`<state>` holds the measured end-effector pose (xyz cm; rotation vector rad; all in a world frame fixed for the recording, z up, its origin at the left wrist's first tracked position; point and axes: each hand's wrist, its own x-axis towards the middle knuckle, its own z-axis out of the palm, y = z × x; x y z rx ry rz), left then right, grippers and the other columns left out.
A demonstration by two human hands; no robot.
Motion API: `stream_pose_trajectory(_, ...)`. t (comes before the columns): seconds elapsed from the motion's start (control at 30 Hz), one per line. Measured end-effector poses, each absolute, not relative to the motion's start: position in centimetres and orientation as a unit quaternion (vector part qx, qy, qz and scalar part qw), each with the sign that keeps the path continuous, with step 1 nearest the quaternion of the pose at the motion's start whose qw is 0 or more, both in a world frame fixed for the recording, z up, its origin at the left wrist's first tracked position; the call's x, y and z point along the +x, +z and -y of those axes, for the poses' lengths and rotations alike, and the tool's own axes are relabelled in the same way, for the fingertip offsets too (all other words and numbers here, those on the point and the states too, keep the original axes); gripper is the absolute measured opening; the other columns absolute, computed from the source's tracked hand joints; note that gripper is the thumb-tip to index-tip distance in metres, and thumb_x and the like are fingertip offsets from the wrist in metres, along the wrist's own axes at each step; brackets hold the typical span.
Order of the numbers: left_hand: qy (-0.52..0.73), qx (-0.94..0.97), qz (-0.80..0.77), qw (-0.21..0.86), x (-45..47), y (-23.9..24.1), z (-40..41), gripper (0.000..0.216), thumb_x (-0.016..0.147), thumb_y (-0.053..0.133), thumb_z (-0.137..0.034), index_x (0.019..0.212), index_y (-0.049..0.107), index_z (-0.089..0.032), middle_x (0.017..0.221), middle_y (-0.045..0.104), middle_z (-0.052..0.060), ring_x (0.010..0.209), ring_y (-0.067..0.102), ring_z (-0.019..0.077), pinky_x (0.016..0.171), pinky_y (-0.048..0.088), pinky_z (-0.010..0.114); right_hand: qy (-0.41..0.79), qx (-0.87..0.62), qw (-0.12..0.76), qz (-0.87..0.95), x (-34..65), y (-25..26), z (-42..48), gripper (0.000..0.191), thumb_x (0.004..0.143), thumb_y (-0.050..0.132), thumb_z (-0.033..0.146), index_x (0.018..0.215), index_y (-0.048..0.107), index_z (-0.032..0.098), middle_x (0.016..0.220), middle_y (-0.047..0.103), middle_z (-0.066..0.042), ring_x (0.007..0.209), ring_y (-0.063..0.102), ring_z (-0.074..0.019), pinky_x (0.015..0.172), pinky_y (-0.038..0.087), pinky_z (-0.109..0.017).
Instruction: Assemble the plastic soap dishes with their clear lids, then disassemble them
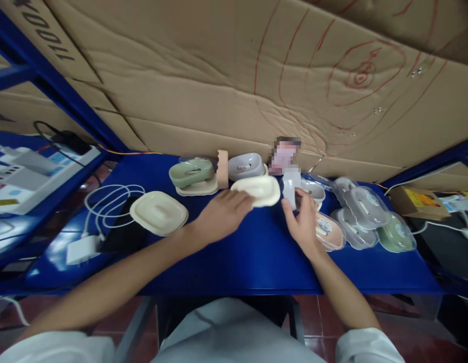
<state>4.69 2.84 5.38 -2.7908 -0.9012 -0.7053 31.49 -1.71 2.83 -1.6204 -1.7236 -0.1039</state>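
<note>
My left hand [222, 214] reaches forward over the blue table [234, 262], and its fingers grip the near edge of a cream oval dish [258, 190]. To its right, my right hand [304, 219] is closed round a small clear plastic piece [291, 187] held upright. Just beyond the right hand lies a pinkish oval dish [329, 231] under a clear lid. A second cream dish [158, 213] rests upside down on the table, left of my left hand.
A green dish [191, 173], a grey dish [246, 166] and a peach part [222, 169] stand at the back by the cardboard wall [234, 75]. Several clear-lidded dishes [364, 214] crowd the right. A white charger and cable [99, 222] lie left.
</note>
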Motion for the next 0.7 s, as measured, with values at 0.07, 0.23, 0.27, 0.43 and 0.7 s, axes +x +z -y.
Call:
stream_pose_trajectory(0.07,-0.166,-0.953,0.244,0.067,4.0,3.5,-0.7,0.03,0.103,0.056,-0.011,0.13,0.067,-0.015,0.119,0.074,0.013,0.105,0.072,0.0262,0.097,0.054,0.042,-0.032,-0.622,0.376,0.686,31.5,3.0,1.8,0.049,0.107,0.049,0.056,0.139,0.056,0.019,0.128,0.07,-0.017,0.118,0.064,-0.0333,0.103,0.048,-0.05)
stream_pose_trajectory(0.23,-0.149,-0.964,0.213,0.061,2.3,0.4,0.5,0.048,0.094,0.065,-0.003,0.138,0.066,-0.022,0.128,0.073,0.012,0.113,0.071,0.0256,0.104,0.055,0.04,0.013,-0.546,0.309,0.779,30.2,2.8,2.1,0.034,0.108,0.052,0.042,0.131,0.063,0.021,0.127,0.075,-0.012,0.12,0.067,-0.0297,0.109,0.043,-0.048)
stream_pose_trajectory(0.27,-0.174,-0.959,0.217,0.061,2.0,0.3,0.4,0.053,0.094,0.065,-0.003,0.142,0.064,-0.025,0.132,0.071,0.012,0.117,0.07,0.0259,0.107,0.054,0.042,0.018,-0.523,0.295,0.799,29.8,2.7,2.2,0.031,0.107,0.053,0.04,0.129,0.065,0.021,0.125,0.076,-0.011,0.12,0.067,-0.0288,0.11,0.042,-0.048)
stream_pose_trajectory(0.43,-0.25,-0.934,0.248,0.066,1.0,0.7,-0.3,0.052,0.098,0.069,-0.014,0.146,0.06,-0.029,0.148,0.062,0.013,0.137,0.06,0.0292,0.121,0.046,0.051,0.048,-0.391,0.212,0.894,28.6,1.8,2.5,0.028,0.106,0.056,0.031,0.131,0.066,0.022,0.13,0.076,-0.009,0.127,0.067,-0.0253,0.116,0.038,-0.048)
stream_pose_trajectory(0.7,-0.185,-0.951,0.25,0.003,0.3,1.1,-1.5,0.014,0.101,0.068,-0.021,0.115,0.068,-0.019,0.114,0.072,0.008,0.115,0.067,0.0251,0.113,0.05,0.046,0.04,-0.359,0.159,0.919,27.9,0.7,2.2,0.035,0.11,0.055,0.029,0.143,0.064,0.024,0.151,0.065,-0.012,0.145,0.058,-0.0234,0.128,0.036,-0.052)
